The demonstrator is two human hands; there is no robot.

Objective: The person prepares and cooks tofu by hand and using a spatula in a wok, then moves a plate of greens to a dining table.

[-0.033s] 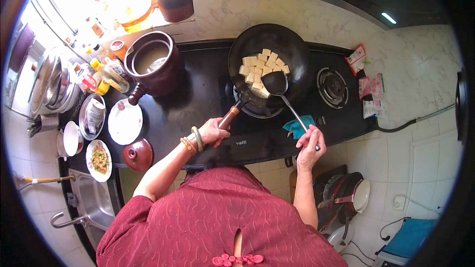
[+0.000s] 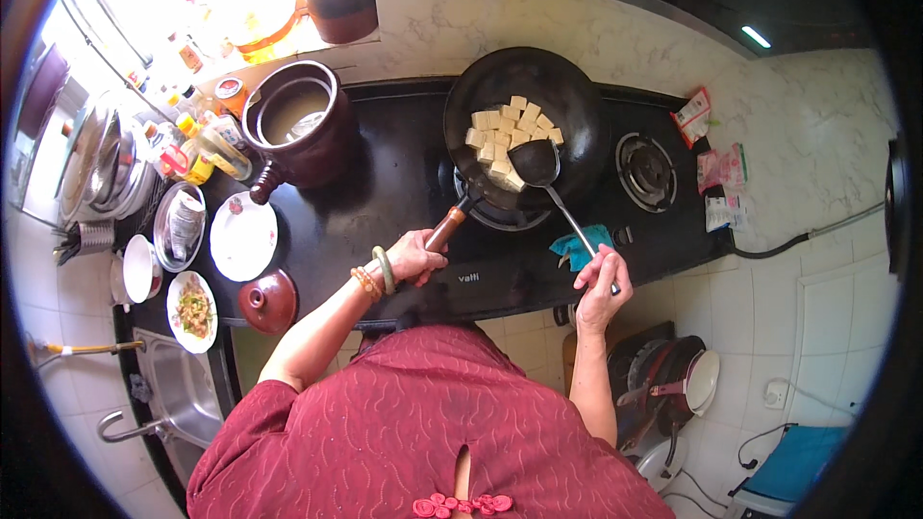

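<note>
A dark wok [image 2: 577,86] sits over the middle burner, with several pale tofu cubes [image 2: 493,121] gathered in it. My left hand [image 2: 416,258] is wrapped round the wok's wooden handle [image 2: 449,228]; a bangle and a beaded bracelet circle that wrist. In my right hand [image 2: 604,286] is the long metal handle of a ladle [image 2: 534,163]. The ladle's dark bowl rests in the wok against the right and near side of the tofu, covering part of it. A teal cloth [image 2: 581,246] lies on the stove just beyond my right hand, under the ladle's handle.
Left on the black stove [image 2: 394,183] stands a brown clay pot [image 2: 335,149] of cloudy liquid. Further left are a white plate [image 2: 242,240], a plate of chopped food [image 2: 193,312], a brown lid [image 2: 268,302], bottles [image 2: 221,151] and a sink [image 2: 183,384]. A bare burner [image 2: 646,171] lies to the right.
</note>
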